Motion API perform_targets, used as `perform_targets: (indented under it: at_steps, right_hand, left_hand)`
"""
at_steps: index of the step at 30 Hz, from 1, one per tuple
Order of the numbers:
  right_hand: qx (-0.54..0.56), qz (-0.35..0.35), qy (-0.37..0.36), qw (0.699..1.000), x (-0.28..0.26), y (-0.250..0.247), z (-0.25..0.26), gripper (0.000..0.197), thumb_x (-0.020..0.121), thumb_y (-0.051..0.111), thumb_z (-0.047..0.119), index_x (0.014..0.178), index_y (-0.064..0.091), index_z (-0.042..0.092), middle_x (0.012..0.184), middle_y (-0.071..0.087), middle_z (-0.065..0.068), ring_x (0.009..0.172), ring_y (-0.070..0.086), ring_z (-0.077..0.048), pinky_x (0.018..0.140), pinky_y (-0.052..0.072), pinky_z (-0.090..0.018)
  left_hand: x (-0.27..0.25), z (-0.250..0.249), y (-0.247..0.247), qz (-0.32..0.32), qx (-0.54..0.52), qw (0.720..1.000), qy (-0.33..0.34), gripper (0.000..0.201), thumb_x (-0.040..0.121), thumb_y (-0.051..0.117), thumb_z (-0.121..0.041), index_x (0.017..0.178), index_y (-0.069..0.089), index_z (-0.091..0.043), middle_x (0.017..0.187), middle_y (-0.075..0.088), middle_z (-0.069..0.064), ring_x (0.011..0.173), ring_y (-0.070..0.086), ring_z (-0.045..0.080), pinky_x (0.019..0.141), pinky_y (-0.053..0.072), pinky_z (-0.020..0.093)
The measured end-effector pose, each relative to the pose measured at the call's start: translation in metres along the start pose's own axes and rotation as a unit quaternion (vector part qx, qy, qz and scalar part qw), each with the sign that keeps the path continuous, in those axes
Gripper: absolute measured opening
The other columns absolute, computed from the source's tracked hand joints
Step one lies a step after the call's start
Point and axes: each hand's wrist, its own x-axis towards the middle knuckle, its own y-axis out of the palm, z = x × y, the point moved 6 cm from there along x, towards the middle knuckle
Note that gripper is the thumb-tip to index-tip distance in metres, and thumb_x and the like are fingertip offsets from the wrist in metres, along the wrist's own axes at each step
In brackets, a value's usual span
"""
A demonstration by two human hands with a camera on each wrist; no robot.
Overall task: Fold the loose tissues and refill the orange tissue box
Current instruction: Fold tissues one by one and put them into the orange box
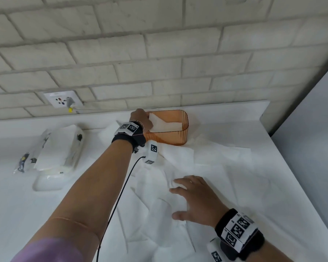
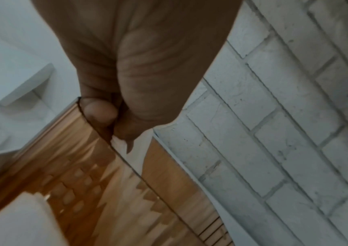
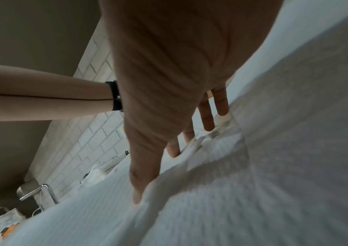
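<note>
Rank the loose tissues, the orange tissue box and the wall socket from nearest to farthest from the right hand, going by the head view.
From the right hand:
1. Loose tissues: under its spread fingers, touching.
2. Orange tissue box: farther back toward the wall, with the left hand at its left end.
3. Wall socket: on the brick wall, far left.

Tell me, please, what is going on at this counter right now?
A person is refilling an orange tissue box at the back of a white counter. The left hand is at the box's near-left corner, its fingers curled over the rim beside the folded tissues already inside. The right hand lies spread, fingers straight, on the loose tissues still unfolded in front of the box. An opened tissue pack sits to the left.
</note>
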Motion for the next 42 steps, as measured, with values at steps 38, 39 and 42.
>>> perform_targets:
  at_steps: [38, 39, 42]
  right_hand:
    - [0.242, 0.035, 0.175, 0.954, 0.008, -0.010, -0.013, 0.054, 0.090, 0.082, 0.017, 0.137, 0.060, 0.029, 0.122, 0.059, 0.002, 0.117, 0.057, -0.010, 0.090, 0.044, -0.020]
    - [0.251, 0.035, 0.178, 0.951, 0.008, -0.010, -0.015, 0.050, 0.089, 0.084, 0.020, 0.133, 0.063, 0.030, 0.120, 0.060, 0.003, 0.113, 0.058, -0.008, 0.086, 0.043, -0.018]
    - [0.270, 0.011, 0.178, 0.946, 0.005, -0.017, -0.019, 0.032, 0.089, 0.084, 0.026, 0.118, 0.073, 0.029, 0.115, 0.072, 0.010, 0.097, 0.063, 0.007, 0.076, 0.043, -0.008]
  left_hand:
    - [-0.237, 0.056, 0.100, 0.235, 0.088, 0.922, 0.294, 0.057, 0.074, 0.087, -0.056, 0.124, 0.064, -0.042, 0.101, 0.072, -0.021, 0.097, 0.048, 0.006, 0.085, 0.036, 0.027]
    - [-0.240, 0.055, 0.099, 0.225, 0.095, 0.921, 0.304, 0.050, 0.077, 0.084, -0.056, 0.122, 0.067, -0.042, 0.098, 0.072, -0.019, 0.097, 0.048, 0.006, 0.084, 0.033, 0.028]
    - [-0.245, 0.051, 0.088, 0.177, 0.085, 0.921, 0.336, 0.027, 0.082, 0.081, -0.054, 0.106, 0.077, -0.043, 0.097, 0.072, -0.019, 0.098, 0.048, 0.006, 0.083, 0.030, 0.028]
